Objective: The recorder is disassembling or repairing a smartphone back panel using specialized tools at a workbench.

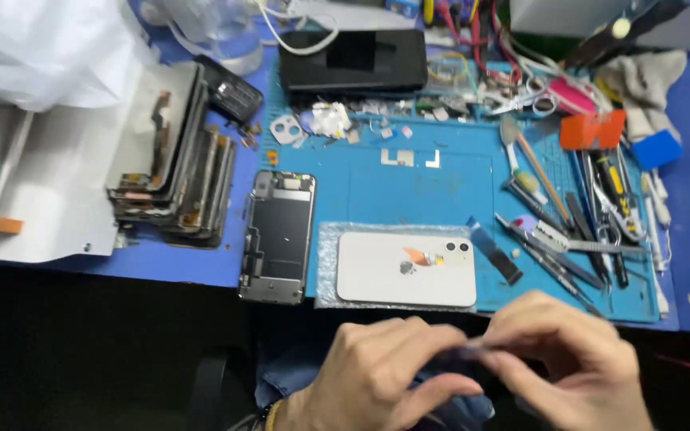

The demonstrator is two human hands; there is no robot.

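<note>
A small thin strip, dark and blurry, sits between both hands at the near edge of the scene, below the table. The left hand and the right hand are close together, and their fingertips pinch the strip from each side. What the strip is cannot be told.

The table is blue, with a blue work mat on it. Just past the hands, a white phone lies back up on a clear bubble sheet. To its left lies an empty phone frame. Farther left is a stack of old phone parts. A black box sits at the far side. Many small tools lie on the right of the mat, with an orange card beyond them. Nothing lies between the hands and the white phone.
</note>
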